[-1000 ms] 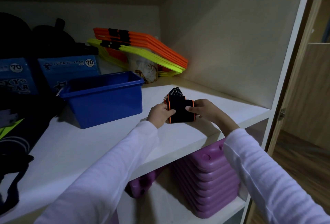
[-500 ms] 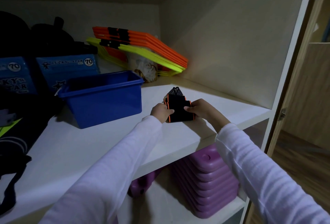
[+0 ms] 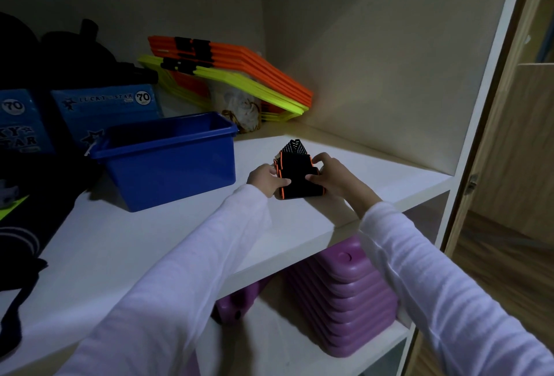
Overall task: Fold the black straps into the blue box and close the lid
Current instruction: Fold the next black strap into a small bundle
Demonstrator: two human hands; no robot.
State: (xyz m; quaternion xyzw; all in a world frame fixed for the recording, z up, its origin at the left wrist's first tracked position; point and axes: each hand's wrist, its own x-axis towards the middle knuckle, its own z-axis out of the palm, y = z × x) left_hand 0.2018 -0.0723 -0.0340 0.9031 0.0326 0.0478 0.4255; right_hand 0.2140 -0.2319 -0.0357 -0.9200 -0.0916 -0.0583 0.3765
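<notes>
The black straps [image 3: 298, 176], edged in orange, sit as a folded bundle near the front edge of the white shelf [image 3: 126, 243], toward its right end, and both hands are on them: the left hand [image 3: 265, 179] grips the bundle's left side with fingers curled round it, and the right hand [image 3: 328, 176] pinches the right side between thumb and fingers. The folding looks largely done, judging by how compact the bundle is. The blue box [image 3: 171, 159] stands open just to the left of the bundle, further back on the shelf, and what shows of its inside holds no straps. So putting the bundle in is not yet done, and closing is not either; no lid can be made out here. The shelf belongs to a dim white cupboard. Along its back edge lie orange and yellow flat frames [image 3: 227, 75] stacked at a tilt, a pale tied bag [image 3: 242, 108] beside them, and blue printed cartons [image 3: 102, 108] at the back left corner, with dark bags [image 3: 21, 183] at the left edge. Purple stacked plastic pieces [image 3: 344, 300] sit on the shelf below, and a wooden door [image 3: 509, 150] stands at the right.
</notes>
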